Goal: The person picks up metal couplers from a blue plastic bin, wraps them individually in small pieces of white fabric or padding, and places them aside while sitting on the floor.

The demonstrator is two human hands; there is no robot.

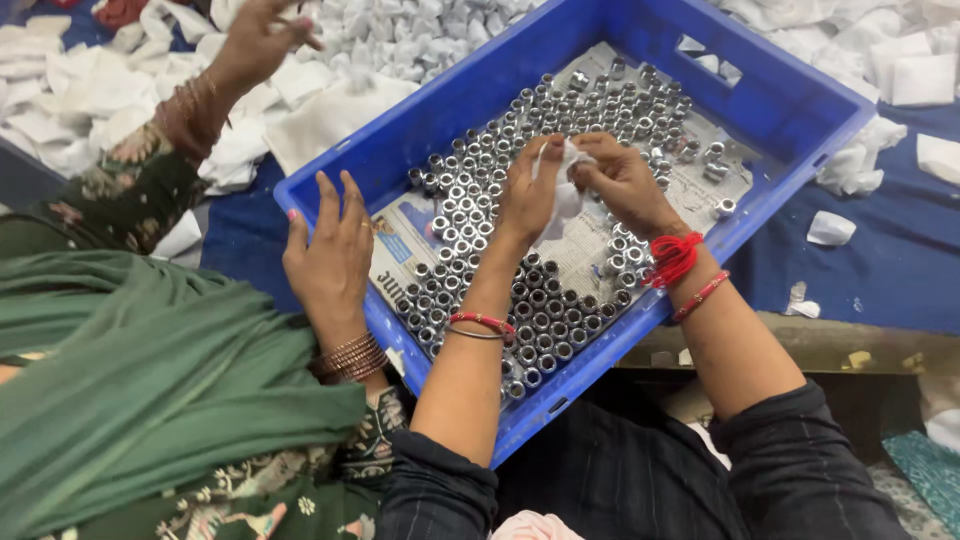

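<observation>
Both my hands hover over a blue plastic crate [430, 110] lined with newspaper and filled with several small shiny metal rings [470, 200]. My left hand [530, 195] and my right hand [622, 180] together pinch a small piece of white cloth [566, 200] between their fingers. Whether a ring is wrapped inside the cloth is hidden. Red bangles and a red thread circle my wrists.
A co-worker in green sits on my left; one of their hands [328, 250] rests on the crate's near rim, the other hand [255, 40] is raised over a heap of white cloth pieces [330, 100]. More white pieces [900, 70] lie on the blue sheet at right.
</observation>
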